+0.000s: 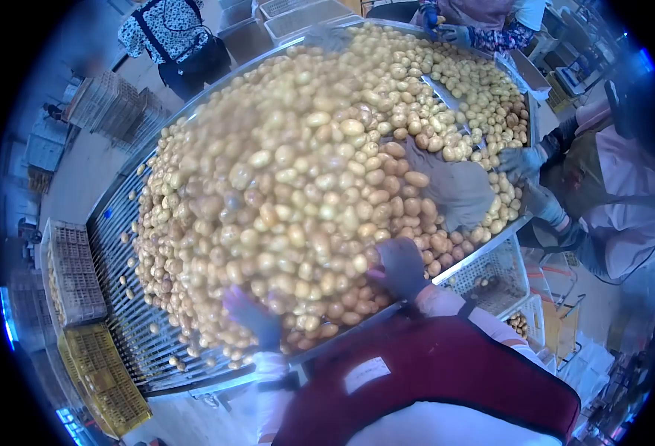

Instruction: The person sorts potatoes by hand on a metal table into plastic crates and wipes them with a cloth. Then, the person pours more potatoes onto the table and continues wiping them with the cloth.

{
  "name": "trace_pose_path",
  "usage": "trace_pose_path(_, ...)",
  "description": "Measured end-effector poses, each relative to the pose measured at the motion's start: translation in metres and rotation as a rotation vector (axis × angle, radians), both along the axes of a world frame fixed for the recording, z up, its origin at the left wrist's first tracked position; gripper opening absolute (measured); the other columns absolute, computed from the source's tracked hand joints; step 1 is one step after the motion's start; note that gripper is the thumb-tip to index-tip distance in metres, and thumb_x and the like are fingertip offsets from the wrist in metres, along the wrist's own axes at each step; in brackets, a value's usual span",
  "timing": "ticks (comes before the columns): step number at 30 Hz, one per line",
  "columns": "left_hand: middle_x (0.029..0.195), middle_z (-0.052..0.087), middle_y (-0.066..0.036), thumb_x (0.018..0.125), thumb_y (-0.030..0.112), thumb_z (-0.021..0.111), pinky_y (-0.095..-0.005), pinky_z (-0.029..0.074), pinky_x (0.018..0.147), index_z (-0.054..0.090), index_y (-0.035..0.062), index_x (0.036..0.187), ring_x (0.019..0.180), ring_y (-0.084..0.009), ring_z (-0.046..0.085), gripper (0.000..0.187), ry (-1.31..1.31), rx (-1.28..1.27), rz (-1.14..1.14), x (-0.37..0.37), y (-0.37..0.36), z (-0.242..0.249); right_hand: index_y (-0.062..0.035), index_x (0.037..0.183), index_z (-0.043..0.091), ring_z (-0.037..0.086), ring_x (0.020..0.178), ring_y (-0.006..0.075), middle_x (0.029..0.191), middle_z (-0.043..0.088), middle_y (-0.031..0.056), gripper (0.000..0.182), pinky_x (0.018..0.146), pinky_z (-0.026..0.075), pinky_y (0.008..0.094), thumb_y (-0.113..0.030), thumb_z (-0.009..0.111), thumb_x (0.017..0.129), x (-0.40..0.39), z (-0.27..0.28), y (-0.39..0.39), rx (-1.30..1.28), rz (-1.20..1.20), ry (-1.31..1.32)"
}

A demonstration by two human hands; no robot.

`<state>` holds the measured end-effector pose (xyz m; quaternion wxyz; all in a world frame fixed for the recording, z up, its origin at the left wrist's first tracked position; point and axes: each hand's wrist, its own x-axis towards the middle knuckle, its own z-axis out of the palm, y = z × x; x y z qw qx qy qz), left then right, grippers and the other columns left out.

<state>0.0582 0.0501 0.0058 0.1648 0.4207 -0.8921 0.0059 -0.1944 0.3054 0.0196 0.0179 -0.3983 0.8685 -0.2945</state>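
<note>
Heaped produce (268,193) blocked low passage ahead of and between the left hand (257,320) and right hand (399,264). Leftward of the left hand, sparsely strewn slats (111,260) gave more room. Beyond the right hand, rightward, a grey cloth (457,189) and then a co-worker's gloved hands (522,163) stood in the way.

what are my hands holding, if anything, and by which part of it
It cannot be told: the purplish-gloved left hand and purplish-gloved right hand are at the near edge of the heap of oval, yellow-brown produce, but their palms are hidden.
</note>
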Motion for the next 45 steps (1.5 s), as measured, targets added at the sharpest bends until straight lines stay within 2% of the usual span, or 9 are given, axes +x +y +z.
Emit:
trace_pose_path(10,0.162,0.020,-0.021,0.090,0.045,0.063,-0.0643,0.006,0.118,0.033,0.0134,0.156,0.150,-0.0428,0.012,0.079,0.377,0.202,-0.280,-0.046,0.024,0.102,-0.0056,0.099,0.066,0.065,0.082,0.0137,0.085,0.067,0.0039,0.021,0.072,0.052,0.0302,-0.012,0.077,0.083,-0.044,0.034,-0.006,-0.548,-0.212,-0.698)
trace_pose_path(15,0.160,0.027,-0.018,0.089,0.047,0.062,-0.0657,0.006,0.117,0.044,0.0172,0.150,0.149,-0.0464,0.015,0.070,0.095,0.067,-0.483,-0.067,0.024,0.071,-0.0054,0.100,0.067,0.064,0.079,0.0119,0.085,0.067,0.0031,0.021,0.071,0.052,0.0300,-0.012,0.078,0.083,-0.057,0.055,0.046,-0.602,-0.396,-0.204)
trace_pose_path(24,0.161,0.029,-0.016,0.088,0.048,0.062,-0.0668,0.006,0.117,0.048,0.0149,0.146,0.149,-0.0447,0.016,0.069,-0.026,0.070,-0.497,-0.061,0.025,0.049,-0.0076,0.127,0.058,0.058,0.115,0.0384,0.119,0.061,0.0191,0.045,0.098,0.045,0.0492,-0.020,0.068,0.085,-0.035,0.008,0.239,0.600,-0.788,0.065)
trace_pose_path(28,0.160,0.029,-0.018,0.088,0.049,0.061,-0.0668,0.006,0.117,0.046,0.0138,0.147,0.149,-0.0451,0.017,0.070,-0.026,0.035,-0.517,-0.065,0.026,0.054,-0.0100,0.138,0.051,0.044,0.132,0.0435,0.135,0.053,0.0210,0.059,0.111,0.037,0.0488,-0.021,0.070,0.083,-0.083,0.010,0.154,-0.025,-0.566,0.201)
trace_pose_path(34,0.159,0.030,-0.018,0.089,0.048,0.060,-0.0672,0.005,0.117,0.047,0.0152,0.146,0.149,-0.0463,0.015,0.068,-0.617,-0.464,-0.402,-0.064,0.027,0.061,-0.0051,0.112,0.061,0.058,0.101,0.0373,0.113,0.061,0.0192,0.028,0.088,0.046,0.0462,-0.023,0.063,0.091,-0.191,0.006,0.089,-0.136,-0.664,0.243)
trace_pose_path(36,0.159,0.032,-0.018,0.089,0.046,0.061,-0.0679,0.004,0.117,0.047,0.0158,0.146,0.150,-0.0463,0.015,0.066,0.006,0.107,-0.496,-0.062,0.027,0.059,-0.0041,0.105,0.060,0.060,0.088,0.0340,0.101,0.063,0.0187,0.020,0.080,0.047,0.0462,-0.022,0.057,0.096,-0.215,0.029,0.079,-0.266,-0.719,0.019)
trace_pose_path(41,0.157,0.036,-0.015,0.088,0.034,0.067,-0.0584,0.013,0.120,0.046,0.0098,0.147,0.148,-0.0386,0.026,0.067,0.185,0.157,-0.634,-0.080,0.036,0.078,-0.0024,0.104,0.061,0.062,0.081,0.0277,0.090,0.064,0.0149,0.020,0.073,0.049,0.0420,-0.020,0.053,0.099,-0.181,0.174,0.009,-0.787,-0.368,0.197)
trace_pose_path(42,0.156,0.038,-0.014,0.088,0.031,0.067,-0.0558,0.016,0.121,0.045,0.0081,0.147,0.147,-0.0367,0.029,0.067,0.223,0.219,-0.695,-0.090,0.041,0.092,-0.0016,0.115,0.058,0.061,0.092,0.0317,0.104,0.063,0.0171,0.025,0.079,0.048,0.0449,-0.020,0.050,0.100,-0.172,0.175,-0.001,-0.629,-0.271,0.629)
trace_pose_path(45,0.146,0.049,-0.017,0.097,0.030,0.058,-0.0462,0.025,0.119,0.045,0.0049,0.146,0.143,-0.0298,0.037,0.057,0.746,0.961,-0.749,-0.136,0.074,0.137,-0.0010,0.124,0.057,0.059,0.107,0.0335,0.114,0.061,0.0164,0.032,0.093,0.047,0.0431,-0.015,0.058,0.095,-0.097,0.175,-0.064,-0.599,0.115,0.352)
